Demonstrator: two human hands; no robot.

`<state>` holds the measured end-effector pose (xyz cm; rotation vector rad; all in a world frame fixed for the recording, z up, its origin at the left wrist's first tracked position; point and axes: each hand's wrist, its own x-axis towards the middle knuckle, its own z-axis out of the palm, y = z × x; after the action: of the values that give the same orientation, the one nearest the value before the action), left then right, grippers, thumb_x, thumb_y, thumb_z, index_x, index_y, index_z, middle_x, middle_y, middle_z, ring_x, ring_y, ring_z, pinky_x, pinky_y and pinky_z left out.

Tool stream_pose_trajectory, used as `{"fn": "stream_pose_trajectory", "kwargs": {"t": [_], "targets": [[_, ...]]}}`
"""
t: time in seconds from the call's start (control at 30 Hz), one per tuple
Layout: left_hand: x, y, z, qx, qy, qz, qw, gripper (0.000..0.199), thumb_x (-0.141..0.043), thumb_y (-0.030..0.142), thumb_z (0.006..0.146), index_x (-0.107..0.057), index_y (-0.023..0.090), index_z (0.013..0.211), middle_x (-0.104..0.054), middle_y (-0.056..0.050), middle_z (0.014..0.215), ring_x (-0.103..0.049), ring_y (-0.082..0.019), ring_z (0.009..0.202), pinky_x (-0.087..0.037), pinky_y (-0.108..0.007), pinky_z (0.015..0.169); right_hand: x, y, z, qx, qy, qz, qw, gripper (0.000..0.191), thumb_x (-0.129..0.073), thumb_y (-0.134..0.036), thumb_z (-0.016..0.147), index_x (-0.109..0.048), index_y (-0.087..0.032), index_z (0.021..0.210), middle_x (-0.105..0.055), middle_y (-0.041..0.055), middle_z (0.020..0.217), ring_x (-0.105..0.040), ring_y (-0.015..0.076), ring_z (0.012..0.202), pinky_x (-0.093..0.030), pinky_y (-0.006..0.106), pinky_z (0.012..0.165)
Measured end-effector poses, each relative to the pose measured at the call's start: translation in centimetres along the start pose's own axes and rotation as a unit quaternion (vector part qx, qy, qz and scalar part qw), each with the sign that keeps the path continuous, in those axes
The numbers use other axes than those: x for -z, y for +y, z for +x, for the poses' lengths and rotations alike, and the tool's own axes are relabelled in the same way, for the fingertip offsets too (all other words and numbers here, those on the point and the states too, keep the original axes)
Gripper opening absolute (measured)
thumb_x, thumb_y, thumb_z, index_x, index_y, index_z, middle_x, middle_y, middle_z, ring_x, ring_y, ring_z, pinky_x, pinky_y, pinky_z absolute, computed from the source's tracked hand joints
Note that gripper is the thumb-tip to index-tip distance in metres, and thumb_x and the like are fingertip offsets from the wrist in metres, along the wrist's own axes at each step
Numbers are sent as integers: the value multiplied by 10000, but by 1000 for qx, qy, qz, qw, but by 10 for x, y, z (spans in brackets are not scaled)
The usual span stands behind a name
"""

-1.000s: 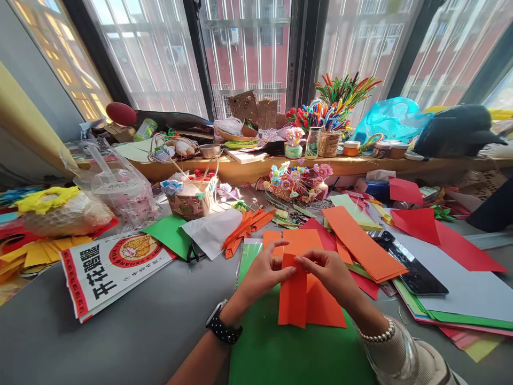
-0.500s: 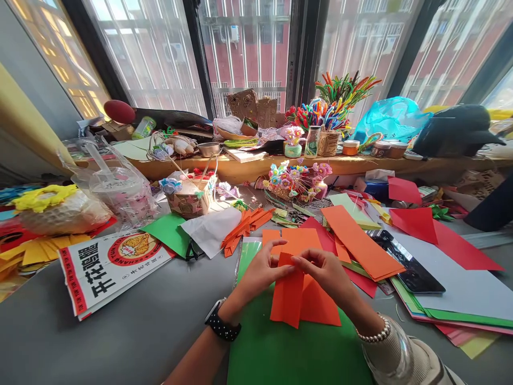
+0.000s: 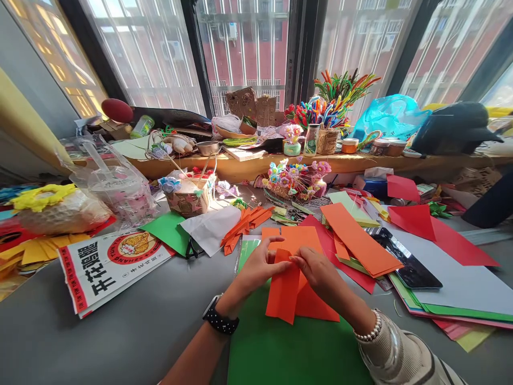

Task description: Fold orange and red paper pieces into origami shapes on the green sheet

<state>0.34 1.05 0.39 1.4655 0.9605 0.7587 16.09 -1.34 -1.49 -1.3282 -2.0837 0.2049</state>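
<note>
Between my two hands is a creased strip of orange paper [image 3: 282, 294], held by its far end. My left hand [image 3: 260, 264] pinches the far left corner with thumb and fingers. At the far right corner, my right hand [image 3: 318, 271] grips the same strip, its fingertips pressed together. Another orange sheet [image 3: 318, 302] lies partly hidden beneath the strip, and more orange paper [image 3: 306, 238] lies just past my fingers. Under all this is a green sheet [image 3: 296, 353] on the grey table.
On the right, folded orange strips [image 3: 356, 238] lie beside a black phone [image 3: 409, 262] and stacked coloured paper [image 3: 460, 283]. A printed paper bag [image 3: 116, 267] lies at left. Beyond stand a decorated basket [image 3: 188, 198], bead flowers [image 3: 296, 179] and a cup in plastic [image 3: 120, 192].
My right hand has turned, its fingers now curled closer over the strip's far edge. The orange strip has shifted slightly left and tilted.
</note>
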Motion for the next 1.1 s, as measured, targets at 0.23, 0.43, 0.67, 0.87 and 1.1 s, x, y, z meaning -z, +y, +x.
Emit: {"fn": "stream_pose_trajectory", "kwargs": {"t": [0.23,0.43,0.67,0.87,1.1], "targets": [[0,6,-1,13,36,-69,997,576,-653,342,599,-381,160,1073,-434,79,524,-480,-99,525,-352,-207,495,9,-1,1,-7,-25,14,1000,272,-255,-290,876,-407,-197,671,-487,-3,589,-454,123,508,-353,227,455],[-1,4,-1,4,40,-41,998,548,-644,345,612,-398,157,1065,-387,95,487,-428,-76,468,-302,-189,448,9,0,2,-32,-35,54,997,271,-260,-307,876,-404,-196,675,-487,-6,609,-461,122,538,-359,223,480],[-3,3,0,5,36,-46,998,473,-635,360,620,-393,167,978,-453,74,538,-471,-90,526,-332,-197,488,7,-1,2,-16,-46,39,998,241,-271,-266,870,-391,-193,674,-467,-7,617,-433,120,527,-332,229,471],[-2,1,0,0,-15,-18,1000,513,-657,332,600,-389,169,1006,-357,106,502,-391,-59,468,-267,-176,442,13,-1,3,-40,-87,153,984,247,-336,-321,849,-449,-179,682,-490,-19,603,-416,99,520,-320,213,474],[-2,5,-2,41,2,-38,998,584,-697,327,548,-412,176,1035,-504,55,592,-529,-111,553,-367,-202,485,16,4,5,-155,-38,307,938,264,-480,-395,765,-458,-170,628,-465,-37,514,-409,78,457,-307,201,421]]}}
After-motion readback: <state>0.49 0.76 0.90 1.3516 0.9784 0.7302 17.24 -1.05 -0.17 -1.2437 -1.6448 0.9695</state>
